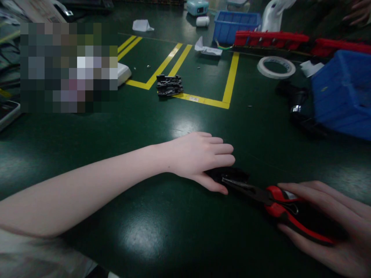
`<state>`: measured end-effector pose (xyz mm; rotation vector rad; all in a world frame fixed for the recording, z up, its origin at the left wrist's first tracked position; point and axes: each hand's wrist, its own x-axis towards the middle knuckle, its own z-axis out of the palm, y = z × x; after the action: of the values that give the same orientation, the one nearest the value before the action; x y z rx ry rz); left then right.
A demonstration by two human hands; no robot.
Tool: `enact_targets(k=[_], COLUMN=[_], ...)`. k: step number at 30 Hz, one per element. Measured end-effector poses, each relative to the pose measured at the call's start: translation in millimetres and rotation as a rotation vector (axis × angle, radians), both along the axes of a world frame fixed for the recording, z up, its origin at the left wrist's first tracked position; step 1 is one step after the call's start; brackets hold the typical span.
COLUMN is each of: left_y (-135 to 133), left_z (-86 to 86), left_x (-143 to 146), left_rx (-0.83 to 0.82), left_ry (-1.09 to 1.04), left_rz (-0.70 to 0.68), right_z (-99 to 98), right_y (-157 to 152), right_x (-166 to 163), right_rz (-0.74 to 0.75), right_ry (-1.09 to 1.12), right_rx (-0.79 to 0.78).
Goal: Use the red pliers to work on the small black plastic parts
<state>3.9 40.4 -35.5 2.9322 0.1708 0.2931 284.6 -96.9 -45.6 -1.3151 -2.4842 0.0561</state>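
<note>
My left hand point(199, 154) reaches across the green tabletop, palm down. Between its fingers and thumb is a dark part point(239, 173), mostly hidden and hard to make out against the table. My right hand point(333, 216), at the lower right, holds red-and-black long-nose pliers point(271, 197) by their spread handles. The pliers' jaws point left, and their tips are at the dark part, close to my left thumb. Farther back, small black parts with metal pieces point(169, 85) lie side by side by the yellow tape.
A blue bin point(344, 96) and a black object with a silver band point(297, 106) are on the right. Behind them are a tape roll point(276, 67), red strips point(271, 38) and another blue bin point(236, 25). Yellow tape point(230, 81) marks the table. Another person's hand point(359, 11) appears top right.
</note>
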Motion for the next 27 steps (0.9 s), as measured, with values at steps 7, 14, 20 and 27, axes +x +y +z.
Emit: enact_targets(k=[7, 14, 20, 27], left_y=[-1, -1, 0, 1], left_z=[0.1, 1.6, 1.5, 1.7], left_x=[1, 0, -1, -1], left_rx=[0.021, -0.026, -0.070, -0.090], left_ry=[-0.006, -0.011, 0.008, 0.003], left_rz=[-0.007, 0.000, 0.009, 0.012], right_z=[-2.7, 0.2, -2.4, -1.1], right_y=[-1, 0, -1, -2], right_x=[4, 7, 15, 20], right_rz=[0.028, 0.018, -0.003, -0.013], right_ry=[-0.028, -0.001, 0.008, 0.014], right_rx=[0.004, -0.027, -0.057, -0.095])
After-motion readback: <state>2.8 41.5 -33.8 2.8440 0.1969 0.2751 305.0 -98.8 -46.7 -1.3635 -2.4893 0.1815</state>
